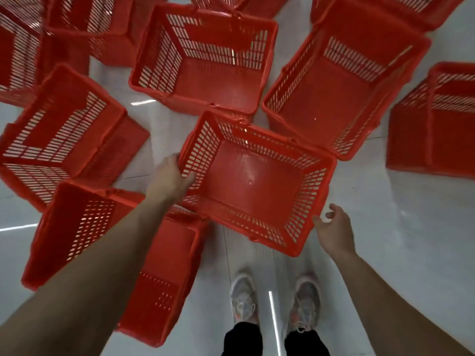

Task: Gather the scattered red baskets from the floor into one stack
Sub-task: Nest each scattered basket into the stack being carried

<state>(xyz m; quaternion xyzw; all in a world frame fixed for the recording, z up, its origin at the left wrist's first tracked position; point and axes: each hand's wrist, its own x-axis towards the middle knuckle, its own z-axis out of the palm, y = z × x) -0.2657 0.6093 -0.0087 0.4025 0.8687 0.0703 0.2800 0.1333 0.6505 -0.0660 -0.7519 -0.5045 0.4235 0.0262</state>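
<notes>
A red slotted basket (pixel 254 181) hangs tilted in the middle of the head view, above the white floor. My left hand (pixel 169 178) grips its left rim. My right hand (pixel 334 229) is open, fingers spread, just off the basket's lower right corner and not touching it. Several more red baskets lie around: one upright behind it (pixel 205 60), one to the upper right (pixel 341 80), one at far right (pixel 434 124), one on its side at the left (pixel 64 127), and one under my left forearm (pixel 164 265).
My two feet in pale trainers (pixel 272 301) stand on the glossy white floor (pixel 401 240) just below the held basket. More red baskets crowd the top left corner (pixel 77 27) and the top edge. Bare floor shows at the right and lower right.
</notes>
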